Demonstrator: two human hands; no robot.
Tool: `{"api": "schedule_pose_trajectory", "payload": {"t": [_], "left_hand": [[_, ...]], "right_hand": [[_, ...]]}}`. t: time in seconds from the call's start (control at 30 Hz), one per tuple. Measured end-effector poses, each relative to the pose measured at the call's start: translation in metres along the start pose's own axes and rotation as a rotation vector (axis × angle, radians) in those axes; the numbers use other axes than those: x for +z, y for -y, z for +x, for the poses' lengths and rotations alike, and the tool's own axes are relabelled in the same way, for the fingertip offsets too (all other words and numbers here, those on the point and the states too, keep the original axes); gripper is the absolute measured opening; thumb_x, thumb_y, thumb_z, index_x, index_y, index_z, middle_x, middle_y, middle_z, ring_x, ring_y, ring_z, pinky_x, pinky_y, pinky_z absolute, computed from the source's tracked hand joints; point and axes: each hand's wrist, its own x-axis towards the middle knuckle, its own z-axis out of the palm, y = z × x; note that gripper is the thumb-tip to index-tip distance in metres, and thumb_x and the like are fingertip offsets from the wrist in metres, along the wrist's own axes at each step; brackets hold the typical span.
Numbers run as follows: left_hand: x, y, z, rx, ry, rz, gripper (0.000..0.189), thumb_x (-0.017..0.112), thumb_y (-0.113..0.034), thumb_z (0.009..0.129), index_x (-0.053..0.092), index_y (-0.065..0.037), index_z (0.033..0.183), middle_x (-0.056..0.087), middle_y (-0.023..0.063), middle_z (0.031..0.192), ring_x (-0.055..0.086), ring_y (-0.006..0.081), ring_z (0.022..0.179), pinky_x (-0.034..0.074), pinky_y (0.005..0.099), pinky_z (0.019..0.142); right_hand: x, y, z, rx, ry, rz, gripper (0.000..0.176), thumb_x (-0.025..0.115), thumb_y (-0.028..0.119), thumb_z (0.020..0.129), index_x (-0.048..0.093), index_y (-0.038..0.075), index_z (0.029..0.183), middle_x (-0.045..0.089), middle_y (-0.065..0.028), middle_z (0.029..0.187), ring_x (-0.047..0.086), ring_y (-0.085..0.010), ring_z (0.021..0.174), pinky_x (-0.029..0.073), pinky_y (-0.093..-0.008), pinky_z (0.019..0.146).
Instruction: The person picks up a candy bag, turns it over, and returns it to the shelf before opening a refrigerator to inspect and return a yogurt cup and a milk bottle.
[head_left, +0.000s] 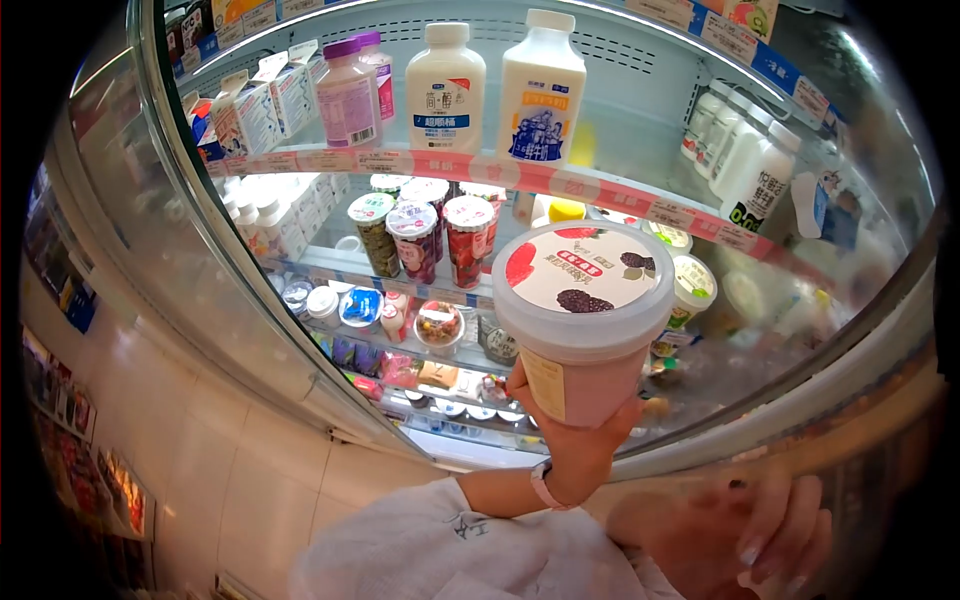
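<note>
My left hand holds a large yogurt tub from below, its thumb on the left side and fingers round the right. The tub has a frosted lid with dark berries and red fruit printed on it, pinkish contents and a pale side label. The lid is on and faces up toward me. A pink band circles the left wrist. At the lower right, my right hand is slightly blurred, its fingers loosely bent and apart, with nothing seen in them. It is apart from the tub.
Ahead is a lit chiller shelf with a white milk bottle, another bottle and cartons. Below stand fruit cups and a clear fruit bowl. A glass door frame borders the left; tiled floor lies below.
</note>
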Motion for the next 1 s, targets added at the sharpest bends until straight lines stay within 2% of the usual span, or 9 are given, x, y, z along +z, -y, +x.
{"api": "schedule_pose_trajectory", "payload": {"t": [0.1,0.13,0.2,0.3,0.4,0.53,0.57,0.83,1.0], "left_hand": [[-0.005,-0.017,0.030,0.366,0.090,0.465,0.093,0.078,-0.011,0.056,0.014,-0.010,0.123,0.028,0.0093,0.119,0.036,0.0203,0.110,0.032,0.0339,0.093],[-0.004,-0.025,0.043,0.522,0.116,0.637,0.094,0.079,-0.013,0.056,0.014,-0.010,0.123,0.028,0.0097,0.119,0.037,0.0210,0.110,0.032,0.0340,0.093],[0.004,-0.053,0.072,0.654,0.363,0.693,0.099,0.082,-0.015,0.053,0.013,-0.009,0.123,0.029,0.0100,0.118,0.037,0.0214,0.111,0.035,0.0345,0.092],[0.008,-0.067,0.103,0.643,0.638,0.469,0.096,0.083,-0.011,0.051,0.022,-0.008,0.126,0.033,0.0102,0.119,0.040,0.0214,0.112,0.037,0.0336,0.092],[0.016,-0.082,0.118,0.612,0.775,0.398,0.094,0.082,-0.010,0.050,0.026,-0.007,0.127,0.040,0.0123,0.123,0.043,0.0241,0.114,0.039,0.0346,0.093],[0.019,-0.086,0.124,0.424,0.735,0.267,0.094,0.082,-0.011,0.050,0.027,-0.008,0.127,0.041,0.0117,0.122,0.043,0.0238,0.114,0.038,0.0358,0.094],[0.018,-0.087,0.124,0.379,0.725,0.255,0.095,0.082,-0.011,0.050,0.027,-0.008,0.127,0.041,0.0116,0.122,0.043,0.0238,0.114,0.038,0.0361,0.094],[0.008,-0.073,0.118,0.674,0.704,0.577,0.091,0.083,-0.011,0.050,0.030,-0.008,0.125,0.042,0.0109,0.121,0.043,0.0228,0.113,0.036,0.0361,0.095],[0.009,-0.075,0.117,0.566,0.705,0.534,0.092,0.082,-0.003,0.051,0.028,-0.009,0.125,0.041,0.0121,0.121,0.043,0.0238,0.113,0.039,0.0361,0.093]], "right_hand": [[-0.033,-0.011,0.012,-0.282,-0.158,-0.641,0.061,0.055,0.040,0.076,0.033,0.013,0.125,0.033,-0.0204,0.127,0.035,-0.0326,0.116,0.025,-0.0467,0.099],[-0.038,-0.017,0.019,-0.257,-0.292,-0.778,0.068,0.056,0.043,0.076,0.028,0.013,0.130,0.030,-0.0219,0.131,0.033,-0.0341,0.119,0.026,-0.0468,0.099],[-0.053,-0.025,0.039,0.128,-0.331,-0.977,0.077,0.054,0.048,0.077,0.021,0.010,0.135,0.023,-0.0226,0.136,0.029,-0.0335,0.124,0.027,-0.0454,0.100],[-0.075,-0.040,0.039,0.314,-0.317,-0.730,0.077,0.050,0.050,0.081,0.023,0.001,0.133,0.029,-0.0194,0.135,0.033,-0.0289,0.123,0.029,-0.0411,0.100],[-0.079,-0.046,0.030,0.336,-0.389,-0.580,0.074,0.048,0.050,0.083,0.027,-0.003,0.130,0.035,-0.0153,0.131,0.037,-0.0270,0.121,0.032,-0.0397,0.098],[-0.081,-0.051,0.020,0.345,-0.378,-0.570,0.078,0.044,0.054,0.082,0.029,-0.005,0.131,0.038,-0.0152,0.129,0.038,-0.0198,0.118,0.032,-0.0311,0.096],[-0.079,-0.052,0.022,0.342,-0.368,-0.508,0.079,0.046,0.054,0.082,0.025,-0.003,0.133,0.035,-0.0146,0.131,0.037,-0.0199,0.119,0.033,-0.0326,0.096],[-0.084,-0.063,0.009,0.405,-0.457,-0.195,0.095,0.062,0.042,0.077,0.002,0.001,0.137,0.025,-0.0129,0.138,0.033,-0.0238,0.123,0.033,-0.0384,0.097],[-0.088,-0.061,0.008,0.448,-0.464,-0.160,0.090,0.066,0.033,0.076,0.008,-0.001,0.137,0.029,-0.0133,0.136,0.034,-0.0210,0.122,0.031,-0.0341,0.098]]}}
